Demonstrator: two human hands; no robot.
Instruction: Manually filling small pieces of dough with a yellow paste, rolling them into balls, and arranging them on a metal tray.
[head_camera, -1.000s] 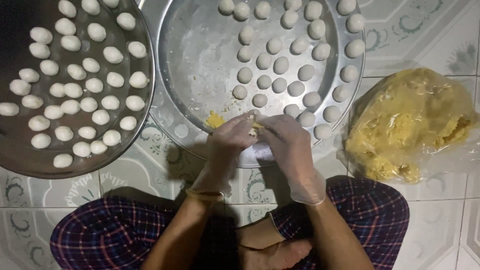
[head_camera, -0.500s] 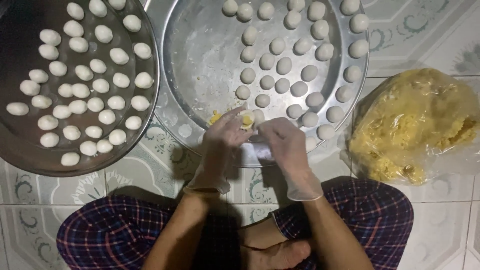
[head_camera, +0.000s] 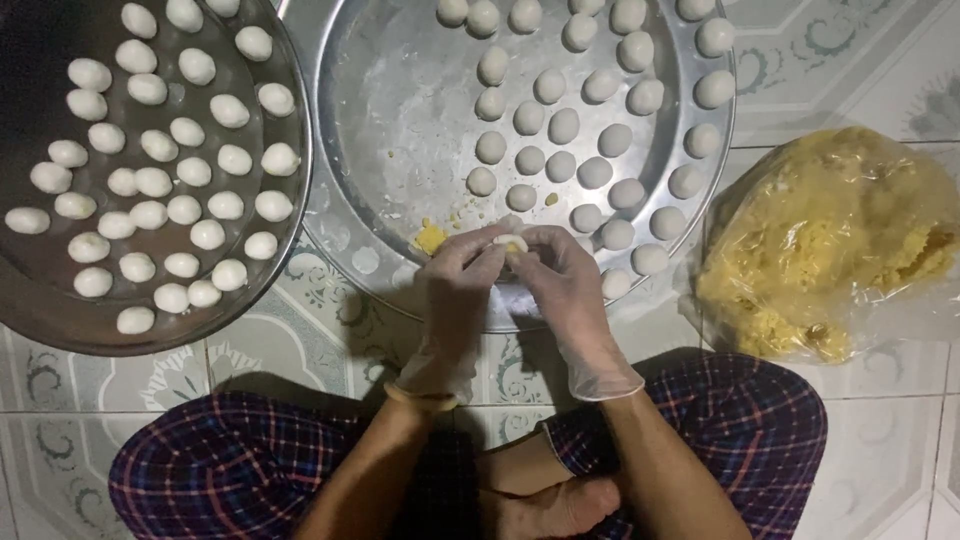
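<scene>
**Both gloved hands pinch one dough ball at the near rim of the big tray**

Since half a second ago the hands have kept their place at the tray's near edge, but the yellow filling that showed between the fingertips is now mostly covered by white dough, and the fingers have drawn closer together over it. The trays and the bag have not moved.

The left hand (head_camera: 455, 300) and right hand (head_camera: 570, 295), both in thin clear gloves, meet fingertip to fingertip. Each is curled nearly closed, thumbs and forefingers pressed on a single small dough ball (head_camera: 513, 243) held between them, just above the near rim of the large round metal tray (head_camera: 400, 120). A small lump of yellow filling (head_camera: 431, 238) lies on the tray just left of the fingers, with a few crumbs beside it.

On that tray I count about 28 finished white balls (head_camera: 563, 126), set in curving rows on its right half; some at the top edge are cut off. The second metal tray (head_camera: 40, 300), to the left, carries about 32 balls (head_camera: 184, 209), again with a few clipped by the frame. One clear plastic bag of yellow filling (head_camera: 830, 250) sits on the tiled floor (head_camera: 300, 350) to the right, near the big tray. The person's knees, in checked cloth, show below.
</scene>
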